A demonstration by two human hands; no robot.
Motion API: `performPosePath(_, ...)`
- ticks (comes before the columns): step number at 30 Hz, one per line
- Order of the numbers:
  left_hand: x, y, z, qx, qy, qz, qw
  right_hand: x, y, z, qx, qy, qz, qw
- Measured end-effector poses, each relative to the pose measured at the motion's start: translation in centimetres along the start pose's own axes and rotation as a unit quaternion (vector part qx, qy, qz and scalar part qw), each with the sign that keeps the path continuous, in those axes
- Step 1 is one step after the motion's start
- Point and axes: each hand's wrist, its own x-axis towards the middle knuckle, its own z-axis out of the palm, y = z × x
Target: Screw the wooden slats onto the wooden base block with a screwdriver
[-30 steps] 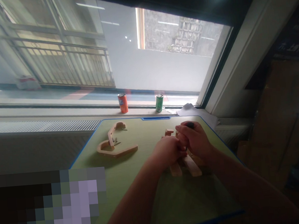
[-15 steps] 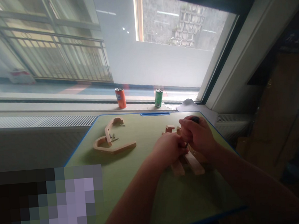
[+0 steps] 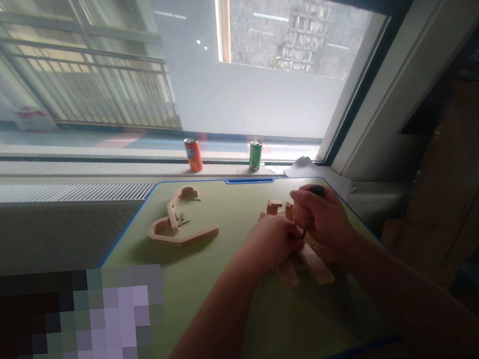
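Note:
My right hand [image 3: 323,211] is wrapped round the dark handle of a screwdriver [image 3: 317,190], whose thin shaft points down toward a wooden assembly [image 3: 319,267]. My left hand [image 3: 277,234] lies over that assembly, its fingers closed around the wood near the shaft's lower end. Two light wooden bars stick out toward me below the hands, and curved wooden ends show beyond them. The tip of the screwdriver and any screw under it are hidden by my fingers.
Two curved wooden pieces [image 3: 182,239] lie at the table's left, with several small screws [image 3: 184,222] beside them. An orange can [image 3: 193,155] and a green can [image 3: 255,155] stand on the windowsill past the blue-edged table [image 3: 232,301]. Crumpled white paper [image 3: 303,166] lies behind the right hand.
Both hands and the wooden assembly appear slightly further right and the bars slightly lower. The right hand keeps its hold on the screwdriver; the loose wooden pieces stay put.

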Motion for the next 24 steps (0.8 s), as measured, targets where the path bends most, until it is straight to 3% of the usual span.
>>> performPosePath(24, 0.00, 0.02, 0.36, 0.021, -0.017, -0.016, 1.000, 0.12, 0.78, 0.46, 0.033, -0.007, 0.025, 0.999)
